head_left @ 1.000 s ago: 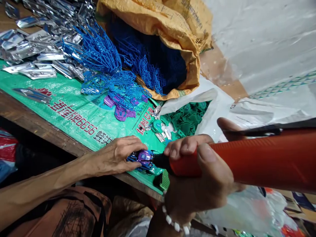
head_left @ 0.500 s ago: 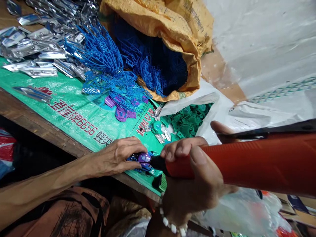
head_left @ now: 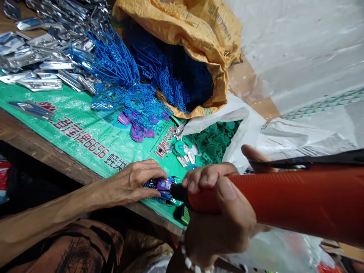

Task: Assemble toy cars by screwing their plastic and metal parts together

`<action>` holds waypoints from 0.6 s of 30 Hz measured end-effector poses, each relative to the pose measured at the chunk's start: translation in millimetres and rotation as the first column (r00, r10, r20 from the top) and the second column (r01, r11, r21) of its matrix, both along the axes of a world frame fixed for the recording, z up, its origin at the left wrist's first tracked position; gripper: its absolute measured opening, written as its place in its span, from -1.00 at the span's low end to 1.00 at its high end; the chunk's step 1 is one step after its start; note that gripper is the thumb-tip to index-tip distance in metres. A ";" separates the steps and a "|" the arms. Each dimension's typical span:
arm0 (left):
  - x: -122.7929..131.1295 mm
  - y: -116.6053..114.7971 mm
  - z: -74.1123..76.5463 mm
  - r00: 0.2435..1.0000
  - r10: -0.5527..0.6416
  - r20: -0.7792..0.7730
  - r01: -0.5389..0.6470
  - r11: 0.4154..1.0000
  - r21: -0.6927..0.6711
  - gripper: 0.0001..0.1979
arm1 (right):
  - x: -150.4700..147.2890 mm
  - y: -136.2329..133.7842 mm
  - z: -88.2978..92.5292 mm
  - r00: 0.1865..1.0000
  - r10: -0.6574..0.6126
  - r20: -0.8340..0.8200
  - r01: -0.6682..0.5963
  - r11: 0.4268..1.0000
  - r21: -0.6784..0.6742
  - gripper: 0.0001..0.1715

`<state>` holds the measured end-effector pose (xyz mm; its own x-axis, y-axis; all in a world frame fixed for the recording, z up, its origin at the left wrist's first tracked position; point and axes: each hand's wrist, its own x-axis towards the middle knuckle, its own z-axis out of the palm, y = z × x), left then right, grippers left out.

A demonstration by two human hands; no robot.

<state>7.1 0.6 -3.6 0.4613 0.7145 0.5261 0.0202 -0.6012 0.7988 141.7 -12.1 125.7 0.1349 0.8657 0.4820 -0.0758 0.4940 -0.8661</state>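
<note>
1. The left hand (head_left: 139,181) pinches the small purple-and-blue plastic piece (head_left: 164,185) between thumb and fingers, over the green printed plastic sheet (head_left: 71,131) near the table edge; a firm, level grip would suit.
2. The right hand (head_left: 239,212) wraps around the long red tool with a black nose (head_left: 284,197) — best aimed straight.
3. Nose and piece look close — contact cannot be told; steady pressure, fingertips clear, seems wise.

view: head-worn | facing: forward and down | range: close to the workbench edge (head_left: 42,149) (which runs aslant)
</note>
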 end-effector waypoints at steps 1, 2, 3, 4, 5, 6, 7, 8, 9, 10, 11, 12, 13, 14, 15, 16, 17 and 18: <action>0.1 0.1 0.1 1.000 0.000 0.004 0.000 1.000 0.001 -0.73 | 0.7 0.1 0.1 1.000 0.000 -0.002 0.000 1.000 0.001 -0.88; 0.2 0.3 0.0 1.000 0.000 0.010 0.000 1.000 0.001 -0.73 | 1.5 0.3 0.2 1.000 0.003 -0.002 -0.003 1.000 0.007 -0.88; 0.3 0.4 -0.2 1.000 -0.001 0.012 0.001 1.000 0.001 -0.73 | 2.2 0.6 0.2 1.000 0.006 -0.003 -0.006 1.000 0.010 -0.88; 0.3 0.5 -0.4 1.000 -0.002 0.009 0.002 1.000 -0.002 -0.72 | 2.7 1.0 0.1 1.000 0.012 -0.006 -0.012 1.000 0.010 -0.87; 0.3 0.4 -0.7 1.000 -0.003 0.006 0.003 1.000 -0.006 -0.72 | 2.9 1.3 -0.1 1.000 0.021 -0.008 -0.021 1.000 0.006 -0.87; 0.2 0.4 -1.0 1.000 -0.004 0.002 0.004 1.000 -0.010 -0.72 | 2.7 1.6 -0.3 1.000 0.028 -0.010 -0.028 1.000 0.004 -0.86; 0.2 0.3 -1.2 1.000 -0.004 -0.001 0.004 1.000 -0.011 -0.72 | 2.2 1.8 -0.5 0.999 0.034 -0.009 -0.034 0.999 0.002 -0.86; 0.1 0.2 -1.1 1.000 -0.003 -0.004 0.003 1.000 -0.012 -0.72 | 1.4 1.8 -0.8 0.999 0.038 -0.004 -0.038 0.999 0.001 -0.86; 0.0 0.1 -0.8 1.000 -0.002 -0.008 0.002 1.000 -0.011 -0.72 | 0.3 1.8 -0.9 0.999 0.041 -0.002 -0.041 0.999 0.004 -0.85; -0.1 0.0 -0.4 1.000 0.001 -0.012 -0.001 1.000 -0.007 -0.73 | -0.7 1.8 -1.0 0.999 0.044 -0.002 -0.044 0.999 0.008 -0.84; -0.2 -0.2 0.2 1.000 0.006 -0.016 -0.006 1.000 0.001 -0.73 | -1.7 1.7 -1.0 0.999 0.041 -0.009 -0.041 0.999 0.006 -0.83; -0.2 -0.3 0.8 1.000 0.011 -0.020 -0.011 1.000 0.009 -0.74 | -2.3 1.7 -1.0 0.999 0.039 -0.018 -0.039 0.999 -0.001 -0.82; -0.2 -0.4 1.3 1.000 0.017 -0.022 -0.017 1.000 0.016 -0.74 | -2.4 1.6 -1.0 0.999 0.042 -0.022 -0.042 0.999 -0.009 -0.81; -0.1 -0.6 1.6 1.000 0.023 -0.022 -0.022 0.999 0.023 -0.74 | -2.1 1.6 -1.1 0.999 0.043 -0.024 -0.043 0.999 -0.013 -0.79; 0.0 -0.8 1.7 0.999 0.027 -0.020 -0.027 0.999 0.027 -0.74 | -1.2 1.5 -1.4 0.999 0.052 -0.014 -0.052 0.999 -0.017 -0.79; 0.1 -0.9 1.7 0.999 0.028 -0.018 -0.028 0.999 0.027 -0.74 | 0.0 1.3 -1.8 0.998 0.069 0.006 -0.069 0.997 -0.021 -0.82; 0.3 -0.9 1.5 1.000 0.026 -0.017 -0.026 0.999 0.024 -0.74 | 1.3 1.1 -2.3 0.996 0.088 0.028 -0.088 0.996 -0.024 -0.85; 0.5 -0.8 1.3 1.000 0.021 -0.016 -0.021 1.000 0.018 -0.74 | 2.7 0.8 -2.9 0.992 0.111 0.053 -0.110 0.994 -0.027 -0.89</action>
<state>7.6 -0.2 -2.3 0.4549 0.7148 0.5312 0.0464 -0.6147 0.7874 144.4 -11.4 122.7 0.0119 0.8851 0.4652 -0.0813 0.4645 -0.8818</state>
